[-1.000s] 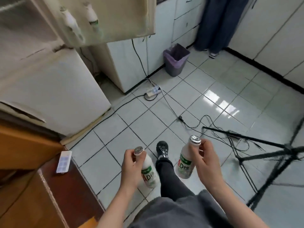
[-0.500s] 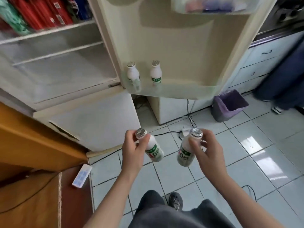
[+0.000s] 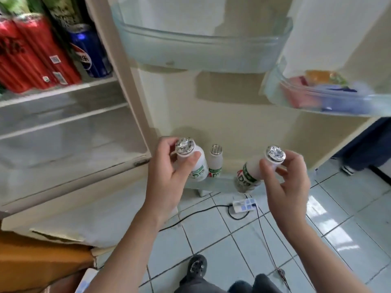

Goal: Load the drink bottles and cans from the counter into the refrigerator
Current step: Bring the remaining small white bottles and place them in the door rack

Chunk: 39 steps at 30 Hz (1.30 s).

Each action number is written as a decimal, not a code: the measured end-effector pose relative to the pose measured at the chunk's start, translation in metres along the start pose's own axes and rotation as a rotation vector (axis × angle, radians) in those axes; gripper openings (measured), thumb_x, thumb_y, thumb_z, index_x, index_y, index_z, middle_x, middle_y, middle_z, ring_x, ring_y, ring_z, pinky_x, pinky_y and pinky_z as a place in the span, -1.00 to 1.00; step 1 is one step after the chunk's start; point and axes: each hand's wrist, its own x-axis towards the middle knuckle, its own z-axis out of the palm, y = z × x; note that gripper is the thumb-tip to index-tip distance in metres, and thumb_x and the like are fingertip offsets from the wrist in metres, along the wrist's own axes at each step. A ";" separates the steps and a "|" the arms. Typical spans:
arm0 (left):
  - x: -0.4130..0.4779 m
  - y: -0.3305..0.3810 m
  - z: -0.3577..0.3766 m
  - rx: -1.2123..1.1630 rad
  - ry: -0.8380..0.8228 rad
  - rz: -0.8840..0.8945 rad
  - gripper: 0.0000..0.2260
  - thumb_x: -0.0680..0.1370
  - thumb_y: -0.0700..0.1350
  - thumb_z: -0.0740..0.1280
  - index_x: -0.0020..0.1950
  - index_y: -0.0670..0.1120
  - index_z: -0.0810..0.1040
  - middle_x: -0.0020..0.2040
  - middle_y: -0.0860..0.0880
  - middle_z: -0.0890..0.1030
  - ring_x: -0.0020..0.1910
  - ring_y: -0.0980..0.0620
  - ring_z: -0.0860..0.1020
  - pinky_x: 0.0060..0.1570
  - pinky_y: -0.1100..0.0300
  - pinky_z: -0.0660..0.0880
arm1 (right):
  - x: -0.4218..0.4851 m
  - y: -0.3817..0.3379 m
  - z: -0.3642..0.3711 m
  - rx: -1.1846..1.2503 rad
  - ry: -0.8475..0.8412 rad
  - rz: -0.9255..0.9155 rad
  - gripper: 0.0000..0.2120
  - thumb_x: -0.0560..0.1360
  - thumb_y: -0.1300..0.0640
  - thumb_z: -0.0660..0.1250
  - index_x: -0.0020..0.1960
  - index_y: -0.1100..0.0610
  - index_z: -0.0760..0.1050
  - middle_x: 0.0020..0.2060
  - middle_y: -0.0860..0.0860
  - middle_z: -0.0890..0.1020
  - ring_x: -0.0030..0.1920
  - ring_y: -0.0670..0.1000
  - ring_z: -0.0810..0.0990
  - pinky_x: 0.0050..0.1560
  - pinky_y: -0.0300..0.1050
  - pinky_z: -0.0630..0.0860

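Left bottle [image 3: 196, 166] and right bottle [image 3: 249, 174] are arriving at the refrigerator [image 3: 127, 92] door's lower shelf [image 3: 222, 183], far closer than a moment ago. My left hand [image 3: 169, 176] is pinching one by the neck beside a standing bottle [image 3: 215, 163]; my right hand [image 3: 285, 185] is pinching the other, tilted.

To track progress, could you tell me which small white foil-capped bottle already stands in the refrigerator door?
The middle bottle, upright and unheld in the bottom door shelf. The left hand and right hand each grip one of the other two.
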 end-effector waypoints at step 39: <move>-0.045 -0.088 0.081 0.322 -0.830 0.324 -0.86 0.51 -0.09 0.28 -0.02 -0.10 0.58 -0.13 0.08 0.60 -0.12 0.13 0.52 -0.05 0.27 0.42 | -0.092 0.070 -0.026 -0.587 0.068 0.357 -0.81 0.46 0.32 0.36 0.06 0.20 0.50 0.00 -0.04 0.57 0.03 -0.05 0.54 0.04 -0.22 0.42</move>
